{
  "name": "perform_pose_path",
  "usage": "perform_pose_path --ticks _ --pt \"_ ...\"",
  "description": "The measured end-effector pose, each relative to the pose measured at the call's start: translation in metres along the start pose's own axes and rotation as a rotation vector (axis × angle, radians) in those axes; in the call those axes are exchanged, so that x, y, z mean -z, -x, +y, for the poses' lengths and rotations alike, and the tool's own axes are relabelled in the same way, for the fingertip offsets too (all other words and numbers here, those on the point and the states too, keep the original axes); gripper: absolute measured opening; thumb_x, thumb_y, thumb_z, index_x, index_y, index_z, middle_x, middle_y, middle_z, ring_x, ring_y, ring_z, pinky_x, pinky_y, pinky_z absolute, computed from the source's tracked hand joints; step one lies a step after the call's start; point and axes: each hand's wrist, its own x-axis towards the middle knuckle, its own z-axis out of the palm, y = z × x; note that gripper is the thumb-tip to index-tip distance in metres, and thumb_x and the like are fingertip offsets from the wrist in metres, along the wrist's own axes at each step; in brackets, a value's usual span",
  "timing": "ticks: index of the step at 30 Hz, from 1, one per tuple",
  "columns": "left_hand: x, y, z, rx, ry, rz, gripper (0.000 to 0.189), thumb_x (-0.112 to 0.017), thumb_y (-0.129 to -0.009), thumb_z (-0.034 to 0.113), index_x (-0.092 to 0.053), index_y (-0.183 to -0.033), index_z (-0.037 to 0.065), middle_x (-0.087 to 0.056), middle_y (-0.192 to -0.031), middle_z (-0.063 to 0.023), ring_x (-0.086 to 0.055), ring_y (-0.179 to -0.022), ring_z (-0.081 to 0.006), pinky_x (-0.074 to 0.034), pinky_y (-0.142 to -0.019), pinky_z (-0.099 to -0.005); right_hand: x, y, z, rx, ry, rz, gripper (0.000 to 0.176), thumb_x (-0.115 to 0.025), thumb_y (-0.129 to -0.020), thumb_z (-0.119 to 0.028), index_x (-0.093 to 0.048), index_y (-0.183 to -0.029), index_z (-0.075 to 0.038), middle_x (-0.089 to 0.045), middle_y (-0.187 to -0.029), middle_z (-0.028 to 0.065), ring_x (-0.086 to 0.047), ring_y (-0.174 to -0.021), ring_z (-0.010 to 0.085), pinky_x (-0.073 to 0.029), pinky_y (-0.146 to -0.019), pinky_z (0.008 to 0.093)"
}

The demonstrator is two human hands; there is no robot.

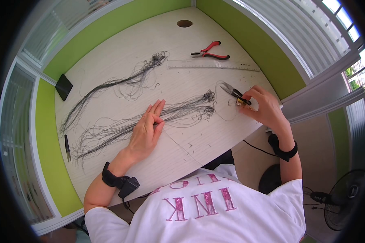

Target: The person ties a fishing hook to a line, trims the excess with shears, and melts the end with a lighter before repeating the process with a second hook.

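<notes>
Line bundle on tabletop; long axis left-right, hooked end toward right hand | left hand pinches its middle | right hand grips snips; blades near hooked end, not touching

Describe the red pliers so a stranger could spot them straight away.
On the pale corner table with green walls, look to the far side, just beyond the clear ruler. The pliers lie there alone, and their red handles set them apart from the dark snips in the right hand.
</notes>
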Motion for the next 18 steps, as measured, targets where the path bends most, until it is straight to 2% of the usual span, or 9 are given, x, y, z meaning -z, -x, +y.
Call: perform_pose_path --ticks 2,4,8,10,18 --pt "0.000 0.000 0.000 0.003 0.003 0.001 0.008 -0.042 -0.095 0.006 -0.036 -0.094 0.002 -0.033 -0.143 -0.0251 -0.028 -0.136 -0.0355 -0.018 -0.113 -0.0442 0.001 0.004 0.002 -0.007 0.080 -0.010 0.022 -0.072 -0.074 -0.015 -0.063 -0.090 -0.004 -0.061 -0.088 0.0074 -0.058 -0.083 0.0261 -0.045 -0.075 0.0356" --pt "0.000 0.000 0.000 -0.012 -0.054 0.025 0.010 -0.045 -0.093 0.005 -0.036 -0.092 0.001 -0.037 -0.141 -0.0237 -0.033 -0.132 -0.0376 -0.025 -0.111 -0.0442 0.000 0.007 0.004 -0.016 0.096 0.004 0.020 -0.070 -0.073 -0.013 -0.063 -0.089 -0.004 -0.062 -0.085 0.0068 -0.058 -0.083 0.0249 -0.044 -0.076 0.0355" --pt "0.000 0.000 0.000 -0.010 -0.014 0.035 0.011 -0.045 -0.093 0.005 -0.036 -0.092 0.001 -0.037 -0.141 -0.0233 -0.033 -0.132 -0.0374 -0.025 -0.111 -0.0441 0.003 0.008 0.006 -0.003 0.031 -0.002 0.018 -0.068 -0.072 -0.010 -0.064 -0.089 -0.005 -0.063 -0.084 0.0059 -0.057 -0.082 0.0239 -0.042 -0.078 0.0342" --pt "0.001 0.001 0.000 0.015 0.059 0.000 0.007 -0.041 -0.095 0.006 -0.036 -0.094 0.002 -0.033 -0.143 -0.0254 -0.025 -0.137 -0.0360 -0.016 -0.113 -0.0435 0.004 0.009 0.012 0.082 0.063 0.000 0.016 -0.066 -0.072 -0.007 -0.064 -0.087 -0.005 -0.064 -0.084 0.0046 -0.056 -0.080 0.0224 -0.041 -0.077 0.0326" --pt "0.003 0.000 0.000 -0.001 0.129 0.009 0.006 -0.040 -0.095 0.005 -0.035 -0.094 0.003 -0.031 -0.144 -0.0264 -0.022 -0.139 -0.0358 -0.012 -0.114 -0.0446 -0.001 0.015 0.006 0.150 0.189 0.060 0.014 -0.065 -0.071 -0.004 -0.064 -0.084 -0.007 -0.061 -0.080 0.0030 -0.056 -0.078 0.0202 -0.040 -0.077 0.0325"
